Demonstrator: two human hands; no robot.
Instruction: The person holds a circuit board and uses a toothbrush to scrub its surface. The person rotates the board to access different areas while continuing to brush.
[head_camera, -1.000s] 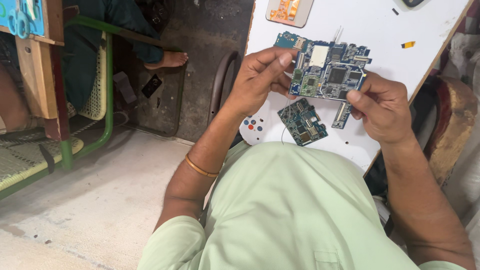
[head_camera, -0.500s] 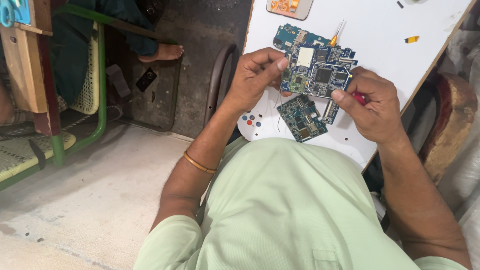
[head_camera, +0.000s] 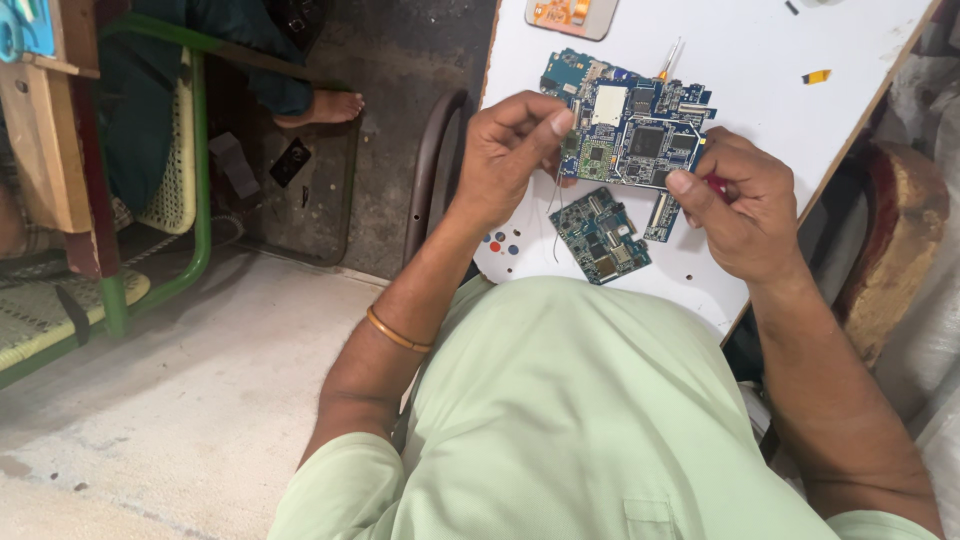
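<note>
Head view: left hand (head_camera: 515, 150) pinches blue circuit board (head_camera: 630, 125); right hand (head_camera: 740, 205) grips a red-handled tool (head_camera: 714, 184).

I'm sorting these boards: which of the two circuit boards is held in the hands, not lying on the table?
The larger blue circuit board, gripped by the left hand and right hand. The smaller circuit board lies flat on the white table below it, untouched.

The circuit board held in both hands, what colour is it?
Blue, with silver chips, seen in the head view: circuit board.
</note>
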